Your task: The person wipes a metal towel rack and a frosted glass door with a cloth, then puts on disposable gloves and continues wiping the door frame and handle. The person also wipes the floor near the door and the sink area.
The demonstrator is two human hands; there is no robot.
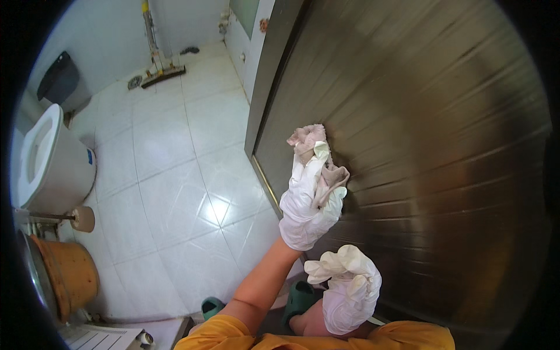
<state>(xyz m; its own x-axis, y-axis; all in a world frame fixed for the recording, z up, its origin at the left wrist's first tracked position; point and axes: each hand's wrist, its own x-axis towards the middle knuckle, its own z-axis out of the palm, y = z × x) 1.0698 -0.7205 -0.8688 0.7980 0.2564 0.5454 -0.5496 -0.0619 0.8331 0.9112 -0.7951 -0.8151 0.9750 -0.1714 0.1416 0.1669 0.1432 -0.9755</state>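
Note:
My left hand, in a white disposable glove, presses a crumpled pink cloth against a dark brown, streaked door panel. Part of the cloth folds out between thumb and fingers. Lower down, near the door's bottom part, my right hand wears a matching glove. Its fingers are loosely curled and apart, and nothing shows in them. The door's frame runs along the left side of the panel, with a brass-coloured strip at its edge.
White floor tiles spread to the left. Along that side stand a white toilet, a toilet brush and an orange bucket. A floor squeegee leans at the far wall beside a drain. Green clogs are below me.

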